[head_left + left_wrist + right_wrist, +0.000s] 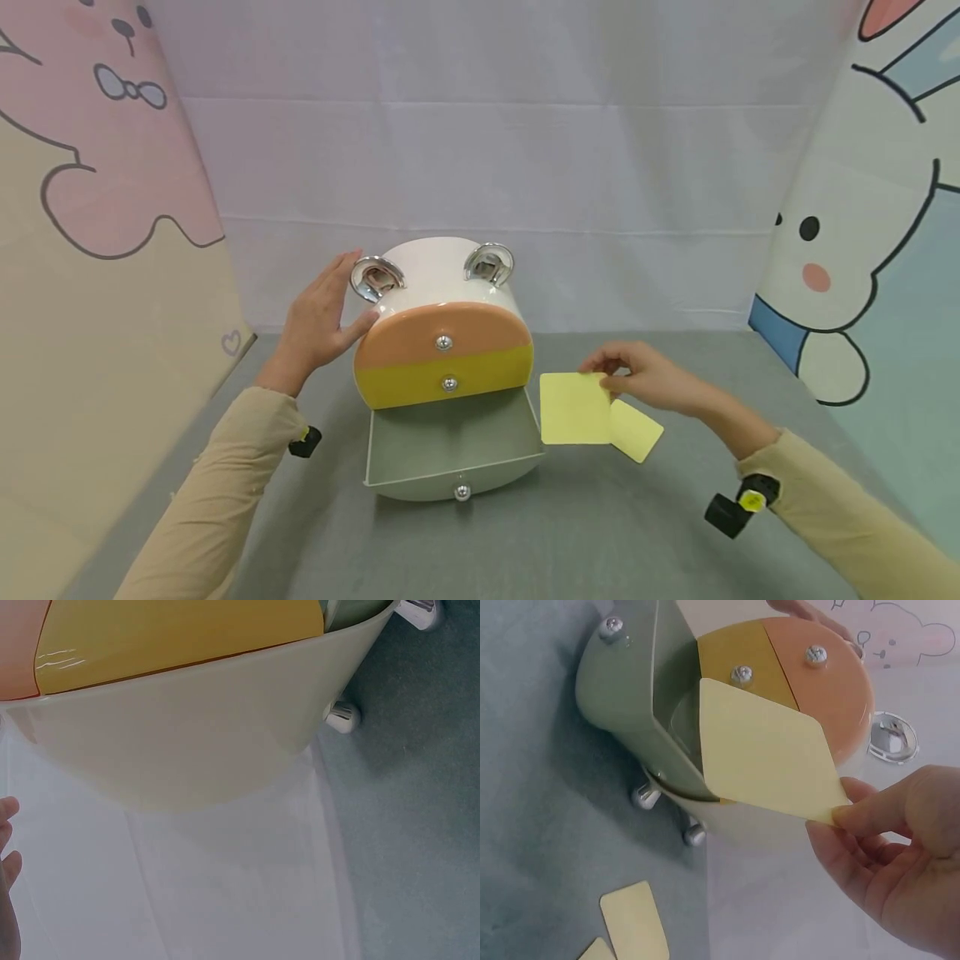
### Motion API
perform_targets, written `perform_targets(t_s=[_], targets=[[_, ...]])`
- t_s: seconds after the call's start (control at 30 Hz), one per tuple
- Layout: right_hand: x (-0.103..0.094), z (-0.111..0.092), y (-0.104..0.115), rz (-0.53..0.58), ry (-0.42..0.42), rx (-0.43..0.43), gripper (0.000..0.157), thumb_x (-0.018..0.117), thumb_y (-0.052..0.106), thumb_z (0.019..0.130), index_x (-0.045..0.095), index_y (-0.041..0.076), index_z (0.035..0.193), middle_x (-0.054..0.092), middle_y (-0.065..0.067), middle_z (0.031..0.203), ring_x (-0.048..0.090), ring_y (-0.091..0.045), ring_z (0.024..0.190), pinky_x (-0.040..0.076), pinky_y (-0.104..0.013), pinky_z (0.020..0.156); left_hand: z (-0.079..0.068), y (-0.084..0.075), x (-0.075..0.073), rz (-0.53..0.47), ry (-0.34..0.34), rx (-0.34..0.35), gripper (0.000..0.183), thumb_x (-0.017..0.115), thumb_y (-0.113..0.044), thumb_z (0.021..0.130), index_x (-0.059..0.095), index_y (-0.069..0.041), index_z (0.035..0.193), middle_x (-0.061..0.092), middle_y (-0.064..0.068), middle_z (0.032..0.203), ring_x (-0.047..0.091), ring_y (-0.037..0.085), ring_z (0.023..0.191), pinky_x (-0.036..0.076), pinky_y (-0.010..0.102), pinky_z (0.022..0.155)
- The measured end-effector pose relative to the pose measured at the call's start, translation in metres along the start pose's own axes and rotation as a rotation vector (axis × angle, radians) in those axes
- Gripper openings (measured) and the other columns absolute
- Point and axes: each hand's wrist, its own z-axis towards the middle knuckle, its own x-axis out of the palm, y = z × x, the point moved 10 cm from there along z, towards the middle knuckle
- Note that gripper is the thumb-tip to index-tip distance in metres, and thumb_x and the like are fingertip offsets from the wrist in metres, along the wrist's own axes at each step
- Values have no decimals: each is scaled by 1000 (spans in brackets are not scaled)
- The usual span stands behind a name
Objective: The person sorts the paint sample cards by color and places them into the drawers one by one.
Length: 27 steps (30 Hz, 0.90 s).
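A small rounded drawer box (442,267) with a white top, silver ring-shaped ears and orange and yellow drawer fronts stands in the head view. Its bottom green drawer (453,433) is pulled out, and no contents show inside. My left hand (318,321) rests against the box's left side near the ear, fingers extended; only its fingertips show in the left wrist view. My right hand (648,379) pinches a square yellow card (573,408) by one corner between thumb and fingers. In the right wrist view this card (765,754) hangs beside the open drawer (622,697), above the table.
More yellow cards (636,922) lie on the grey tabletop (480,550), right of the box. A pale cloth wall (562,167) rises behind, with cartoon-printed panels at left and right. Silver feet (646,796) hold the box off the table.
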Motion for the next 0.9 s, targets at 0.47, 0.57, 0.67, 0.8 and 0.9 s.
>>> perform_targets(t_s=[0.47,0.57,0.67,0.8,0.9], targets=[[57,50,35,62,2,-123,26,49,-13,83,62,-8,105,59,-16,95,55,-21,80,54,-30,64,-2,0,-1,0,4,-3,85,31,-67,85,22,-6,144,35,15,142,30,30,131,30,48,103],[70,56,39,61,1,-144,25,50,-13,82,63,-7,102,60,-14,93,54,-19,78,54,-32,62,-1,0,-2,1,1,-5,85,30,-67,85,22,-6,144,35,16,142,31,30,131,31,49,102],[81,60,39,68,1,-155,25,51,-13,81,63,-6,101,59,-13,92,54,-18,77,55,-31,61,-1,-1,-3,-2,0,-4,85,30,-67,85,23,-6,144,36,16,142,31,30,131,32,51,101],[93,62,36,97,16,-157,24,51,-12,82,63,-5,102,58,-14,93,53,-17,77,54,-27,61,0,-1,-3,-3,1,-2,85,31,-67,85,23,-6,144,36,17,141,31,30,131,33,52,100],[100,64,33,107,22,-172,23,51,-12,82,62,-6,102,59,-15,95,52,-16,76,54,-25,60,0,-1,-3,6,5,-4,86,29,-68,85,23,-6,144,36,17,141,31,30,131,33,52,99]])
